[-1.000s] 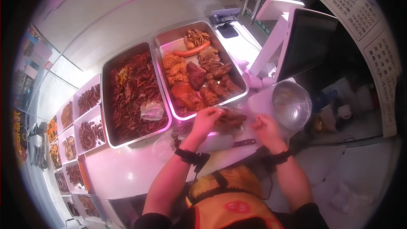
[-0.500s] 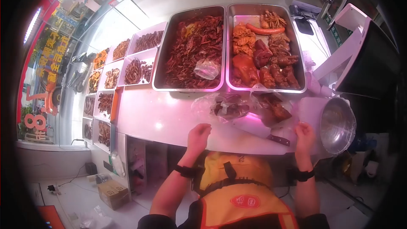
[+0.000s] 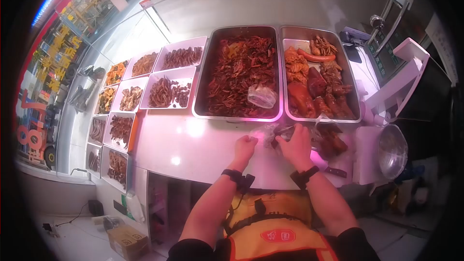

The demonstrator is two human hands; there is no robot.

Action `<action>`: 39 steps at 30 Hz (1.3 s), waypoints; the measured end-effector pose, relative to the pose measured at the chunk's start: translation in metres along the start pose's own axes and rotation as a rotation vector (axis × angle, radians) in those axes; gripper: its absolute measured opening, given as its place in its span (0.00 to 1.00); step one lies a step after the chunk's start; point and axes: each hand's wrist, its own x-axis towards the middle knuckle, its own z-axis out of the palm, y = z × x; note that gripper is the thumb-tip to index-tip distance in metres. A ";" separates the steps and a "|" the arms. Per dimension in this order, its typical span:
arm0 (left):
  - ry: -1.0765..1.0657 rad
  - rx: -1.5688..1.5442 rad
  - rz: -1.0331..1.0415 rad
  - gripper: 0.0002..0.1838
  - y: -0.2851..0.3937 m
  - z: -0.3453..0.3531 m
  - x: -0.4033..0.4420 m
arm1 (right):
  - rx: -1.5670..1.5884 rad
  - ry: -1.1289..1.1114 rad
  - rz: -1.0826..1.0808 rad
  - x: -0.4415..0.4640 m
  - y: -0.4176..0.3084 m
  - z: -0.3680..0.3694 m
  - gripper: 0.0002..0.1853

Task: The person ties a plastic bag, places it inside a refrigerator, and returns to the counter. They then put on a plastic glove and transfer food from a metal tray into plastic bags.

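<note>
I am keeping both hands low over the white bench (image 3: 208, 150), at a clear bag (image 3: 268, 134) of dark food that is lying just below the large trays. My right hand (image 3: 296, 146) is gripping the bag's near side between thumb and fingers. My left hand (image 3: 245, 151) is holding its grip closed at the bag's left edge, though I cannot tell whether any film is caught in it. A second bag (image 3: 331, 141) of brown meat is resting to the right of my right hand, with a knife (image 3: 335, 171) lying just below it. Beyond, the dark red food tray (image 3: 199, 109) is sitting beside the mixed meat tray (image 3: 356, 97), and a small plastic bag (image 3: 262, 96) is resting on the dark red food.
</note>
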 end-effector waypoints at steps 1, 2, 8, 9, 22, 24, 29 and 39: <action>-0.019 -0.003 0.012 0.20 0.008 -0.006 0.001 | -0.015 0.013 0.011 0.006 0.002 0.023 0.29; -0.095 -0.136 0.055 0.16 0.014 -0.010 -0.001 | -0.160 -0.083 0.035 0.013 0.019 0.041 0.28; -0.522 -0.743 0.091 0.07 0.025 -0.080 0.000 | -0.353 -0.193 0.303 0.026 0.007 -0.014 0.17; -0.576 -0.742 0.101 0.06 0.030 -0.096 0.002 | -0.349 -0.185 0.356 0.030 -0.008 -0.030 0.16; -0.214 -0.473 0.061 0.05 0.009 -0.229 -0.006 | 0.433 -0.573 0.178 0.062 -0.112 0.015 0.08; -0.165 -0.392 0.053 0.07 0.004 -0.225 -0.008 | 0.441 -0.310 -0.007 0.086 -0.110 0.038 0.14; 0.037 -0.203 0.136 0.14 0.025 -0.223 -0.024 | 0.184 -0.214 -0.097 0.127 -0.090 0.134 0.10; 0.255 0.240 0.466 0.17 0.094 -0.234 -0.042 | 0.547 -0.106 0.101 0.170 -0.098 0.125 0.17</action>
